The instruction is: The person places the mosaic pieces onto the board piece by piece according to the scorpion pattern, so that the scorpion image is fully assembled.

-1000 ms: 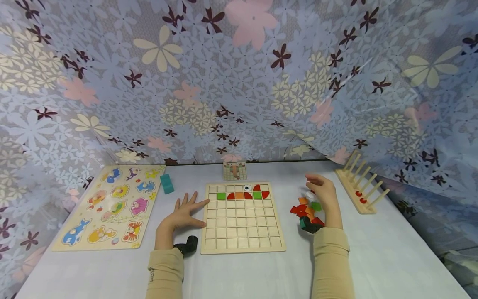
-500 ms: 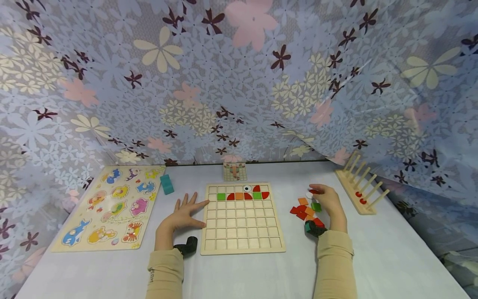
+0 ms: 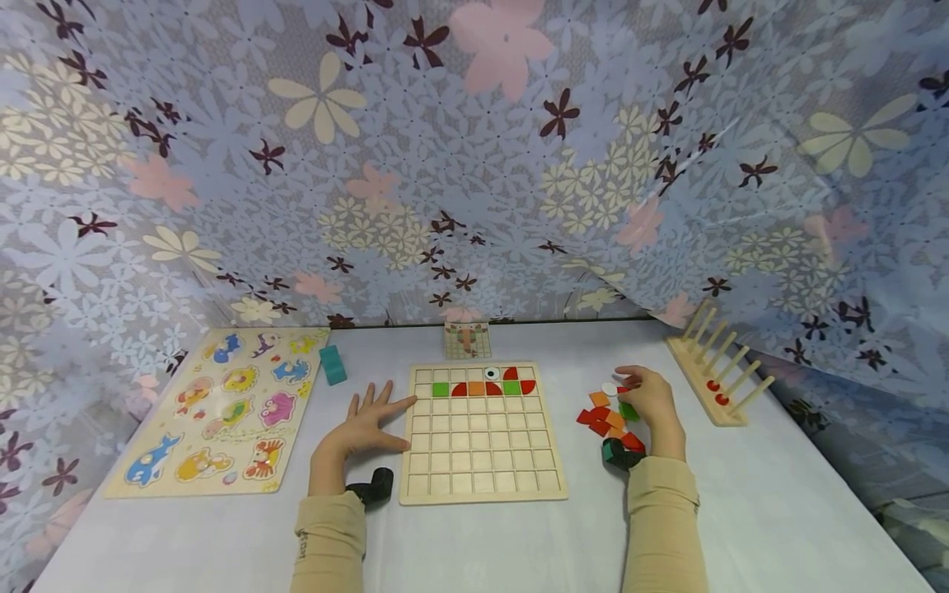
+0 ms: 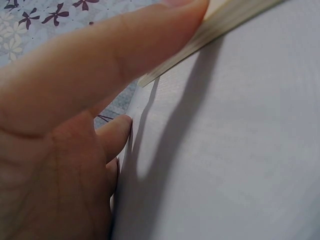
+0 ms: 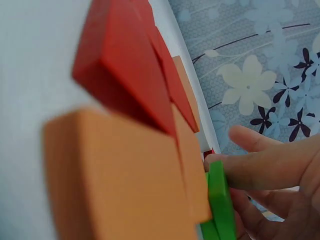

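A wooden grid board (image 3: 482, 445) lies mid-table, with green, red and orange pieces and an eye disc (image 3: 492, 374) in its upper rows. Spread fingers of my left hand (image 3: 363, 427) touch its left edge with thumb and index; in the left wrist view the thumb (image 4: 125, 55) meets the board's side. My right hand (image 3: 652, 399) reaches over the loose pile, pinching a small red piece (image 5: 208, 153), mostly hidden at the fingertips. Beside the thumb are green pieces (image 5: 220, 200), with orange blocks (image 5: 135, 175) and red blocks (image 5: 125, 60) nearer the camera.
Left of the board lies a sea-animal puzzle (image 3: 222, 412), with a teal block (image 3: 333, 365) by its corner. A patterned card (image 3: 468, 340) stands behind the board. At right is a peg rack (image 3: 708, 379) with red beads. Floral cloth (image 3: 474, 165) hangs behind.
My right hand has come down to the pile with its fingers drawn in. A white disc and an orange piece have shifted slightly left. The left hand has stayed in place.
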Demonstrator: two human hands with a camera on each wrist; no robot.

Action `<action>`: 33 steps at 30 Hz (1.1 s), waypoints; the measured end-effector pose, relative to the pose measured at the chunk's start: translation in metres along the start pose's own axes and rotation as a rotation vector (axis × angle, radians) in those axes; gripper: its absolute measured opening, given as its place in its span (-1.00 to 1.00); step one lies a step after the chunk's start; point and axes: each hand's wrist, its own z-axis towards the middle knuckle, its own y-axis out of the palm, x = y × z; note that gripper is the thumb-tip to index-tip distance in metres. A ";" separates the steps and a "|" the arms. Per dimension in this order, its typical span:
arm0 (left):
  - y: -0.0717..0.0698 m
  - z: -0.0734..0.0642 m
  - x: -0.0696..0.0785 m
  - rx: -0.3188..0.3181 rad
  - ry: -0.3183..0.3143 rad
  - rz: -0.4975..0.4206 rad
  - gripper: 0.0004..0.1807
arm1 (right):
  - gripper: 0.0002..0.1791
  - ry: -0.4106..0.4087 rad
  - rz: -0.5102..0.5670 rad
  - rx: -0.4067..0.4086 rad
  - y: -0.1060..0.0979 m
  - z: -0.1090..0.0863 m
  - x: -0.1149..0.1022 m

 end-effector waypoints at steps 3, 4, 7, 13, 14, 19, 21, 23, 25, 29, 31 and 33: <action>0.000 0.000 0.000 -0.003 -0.002 0.005 -0.07 | -0.47 0.014 0.017 0.027 0.000 -0.002 -0.003; 0.000 0.000 0.000 -0.003 -0.001 0.006 -0.07 | -0.46 0.020 0.024 0.034 0.000 -0.002 -0.004; 0.000 0.000 0.001 -0.001 0.002 0.011 -0.07 | -0.44 0.042 0.041 0.053 -0.001 -0.003 -0.010; -0.001 0.000 0.002 0.000 -0.001 0.012 -0.07 | -0.42 0.075 0.084 0.094 -0.003 -0.005 -0.022; -0.001 0.000 0.001 0.000 -0.001 0.012 -0.07 | -0.43 0.072 0.091 0.098 -0.003 -0.005 -0.025; -0.001 0.000 0.001 0.004 0.000 0.021 -0.08 | -0.49 0.033 0.136 0.119 -0.002 -0.008 -0.040; -0.001 0.000 0.001 0.004 -0.002 0.023 -0.08 | -0.51 0.018 0.153 0.124 0.000 -0.008 -0.043; 0.000 0.000 0.000 0.004 -0.003 0.025 -0.08 | -0.53 -0.008 0.165 0.131 0.003 -0.008 -0.046; 0.000 0.001 0.000 0.004 -0.004 0.024 -0.07 | -0.56 -0.043 0.182 0.145 0.005 -0.008 -0.048; -0.001 0.001 -0.001 0.003 -0.003 0.022 -0.07 | -0.62 -0.105 0.204 0.179 0.009 -0.008 -0.053; -0.001 0.001 -0.001 0.003 -0.002 0.021 -0.07 | -0.63 -0.097 0.205 0.162 0.011 -0.008 -0.056; -0.001 0.002 0.000 0.002 -0.004 0.022 -0.06 | -0.63 -0.079 0.201 0.130 0.013 -0.007 -0.059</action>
